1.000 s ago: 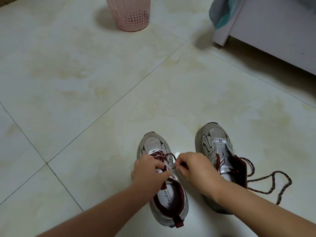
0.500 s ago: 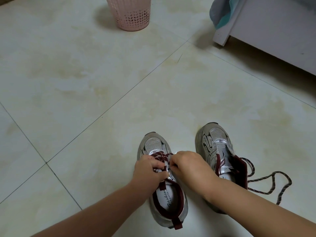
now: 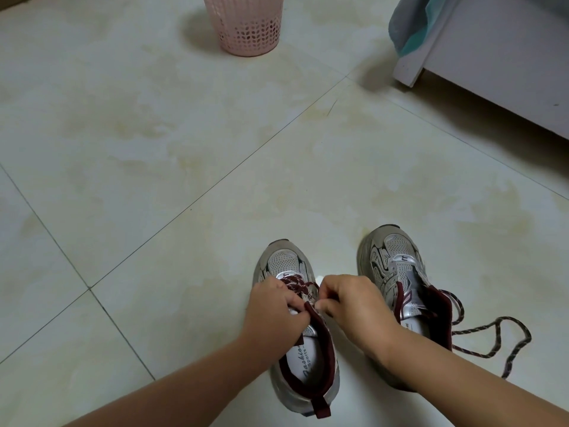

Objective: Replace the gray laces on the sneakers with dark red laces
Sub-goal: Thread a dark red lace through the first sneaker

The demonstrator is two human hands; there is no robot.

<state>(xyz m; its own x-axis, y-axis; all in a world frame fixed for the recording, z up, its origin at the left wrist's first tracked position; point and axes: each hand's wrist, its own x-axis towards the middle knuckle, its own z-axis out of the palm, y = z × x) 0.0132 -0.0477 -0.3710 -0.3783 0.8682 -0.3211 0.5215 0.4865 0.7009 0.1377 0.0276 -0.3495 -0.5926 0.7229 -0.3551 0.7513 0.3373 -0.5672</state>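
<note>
Dark red lace (image 3: 297,286) – pinched by both hands (image 3: 277,306) (image 3: 354,303) over left sneaker (image 3: 295,349).

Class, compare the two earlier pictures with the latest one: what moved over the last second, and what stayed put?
The right hand slid left until its fingertips nearly met the left hand over the dark red lace on the left sneaker. Both hands still pinch that lace. The right sneaker, its loose lace and the pink basket kept their places.

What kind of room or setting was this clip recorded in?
Most likely a room in a home, perhaps a bedroom. The floor is glossy pale tile, a pink plastic wastebasket stands on it, and a white furniture piece with cloth hanging off it sits at upper right.
</note>
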